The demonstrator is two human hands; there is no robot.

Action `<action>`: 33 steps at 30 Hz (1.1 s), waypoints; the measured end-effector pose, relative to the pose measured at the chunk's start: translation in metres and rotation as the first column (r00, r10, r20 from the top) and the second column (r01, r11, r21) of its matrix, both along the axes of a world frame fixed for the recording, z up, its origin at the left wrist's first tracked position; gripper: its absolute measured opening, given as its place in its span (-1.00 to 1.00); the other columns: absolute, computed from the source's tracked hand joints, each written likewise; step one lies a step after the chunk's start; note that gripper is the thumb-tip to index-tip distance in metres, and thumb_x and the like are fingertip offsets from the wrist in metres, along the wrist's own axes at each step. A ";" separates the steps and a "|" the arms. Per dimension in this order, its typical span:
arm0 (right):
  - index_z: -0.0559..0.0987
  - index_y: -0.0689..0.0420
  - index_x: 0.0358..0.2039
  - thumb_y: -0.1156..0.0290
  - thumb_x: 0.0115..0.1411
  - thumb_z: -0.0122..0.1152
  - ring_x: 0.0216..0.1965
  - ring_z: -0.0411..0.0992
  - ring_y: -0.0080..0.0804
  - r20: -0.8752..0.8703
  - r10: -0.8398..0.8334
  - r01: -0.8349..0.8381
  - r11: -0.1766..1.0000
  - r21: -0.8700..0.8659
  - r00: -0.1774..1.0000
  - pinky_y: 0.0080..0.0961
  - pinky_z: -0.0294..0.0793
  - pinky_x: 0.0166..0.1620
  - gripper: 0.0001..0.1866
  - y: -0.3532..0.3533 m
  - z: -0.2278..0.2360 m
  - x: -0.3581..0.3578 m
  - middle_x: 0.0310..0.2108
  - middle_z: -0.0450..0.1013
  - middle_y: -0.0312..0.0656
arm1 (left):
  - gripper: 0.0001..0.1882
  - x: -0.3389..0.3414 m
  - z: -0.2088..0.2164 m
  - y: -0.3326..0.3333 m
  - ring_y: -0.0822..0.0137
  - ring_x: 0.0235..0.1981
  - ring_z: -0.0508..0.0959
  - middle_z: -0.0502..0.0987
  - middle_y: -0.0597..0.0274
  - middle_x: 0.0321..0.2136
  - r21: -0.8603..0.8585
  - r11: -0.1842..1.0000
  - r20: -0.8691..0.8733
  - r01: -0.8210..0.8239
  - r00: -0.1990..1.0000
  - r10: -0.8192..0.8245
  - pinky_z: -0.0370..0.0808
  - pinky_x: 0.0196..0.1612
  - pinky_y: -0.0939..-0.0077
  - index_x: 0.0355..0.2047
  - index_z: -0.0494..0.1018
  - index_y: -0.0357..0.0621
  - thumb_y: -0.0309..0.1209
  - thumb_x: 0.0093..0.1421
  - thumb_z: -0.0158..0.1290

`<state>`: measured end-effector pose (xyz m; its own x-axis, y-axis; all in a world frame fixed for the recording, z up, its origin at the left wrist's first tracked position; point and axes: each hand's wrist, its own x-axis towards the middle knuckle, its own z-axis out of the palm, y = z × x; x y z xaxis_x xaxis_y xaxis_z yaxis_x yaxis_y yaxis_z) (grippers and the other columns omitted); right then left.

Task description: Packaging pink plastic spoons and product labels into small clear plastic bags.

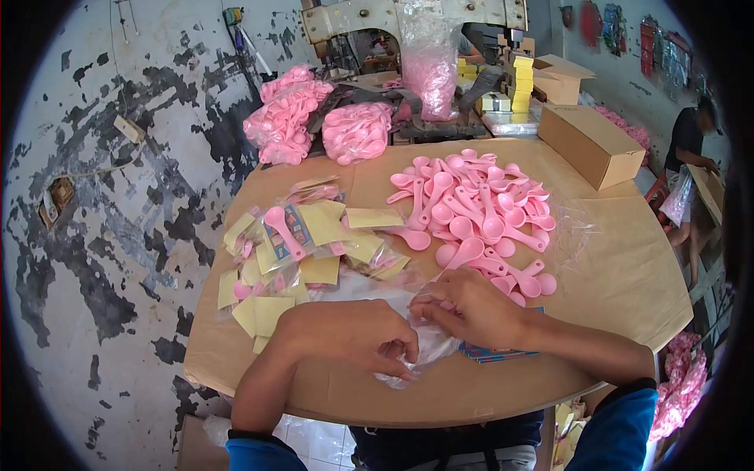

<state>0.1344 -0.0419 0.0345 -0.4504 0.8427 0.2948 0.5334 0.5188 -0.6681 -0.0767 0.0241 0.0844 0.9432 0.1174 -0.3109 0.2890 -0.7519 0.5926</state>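
My left hand [353,334] is curled at the near middle of the table, its fingertips pinching the edge of a clear plastic bag [433,345]. Just to its right, my right hand [475,310] has its fingers bent together on the upper part of the same thin plastic; the exact grip is partly hidden. Beneath my right wrist lies a small stack of blue printed cards [495,355]. A heap of loose pink plastic spoons [471,204] spreads beyond my right hand. Left of it, small clear packets with pale yellow cards [322,224] and pink spoons are piled.
Two bulging bags of pink spoons [357,132] sit at the table's far edge, before a large machine [338,22]. A cardboard box [589,145] stands at the far right, near stacked yellow boxes [521,82]. Another person [688,141] works at the right.
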 end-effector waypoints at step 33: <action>0.59 0.19 -0.26 0.27 0.20 0.23 -0.45 0.48 -0.21 0.201 -0.274 0.289 0.956 -0.046 0.940 -0.35 0.43 -0.34 -0.76 -0.033 0.017 0.091 -0.43 0.49 -0.08 | -0.63 0.055 -0.050 -0.013 0.28 -0.15 0.58 0.55 0.08 -0.17 -0.888 0.386 0.368 -0.251 0.118 0.922 0.56 -0.06 0.38 0.08 0.32 -0.33 -0.48 0.30 0.02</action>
<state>0.2255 -0.0747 0.0513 -0.2334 0.9593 0.1592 0.7716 0.2823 -0.5700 -0.0219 0.0107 0.0343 0.3804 0.9115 0.1565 -0.3463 -0.0165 0.9380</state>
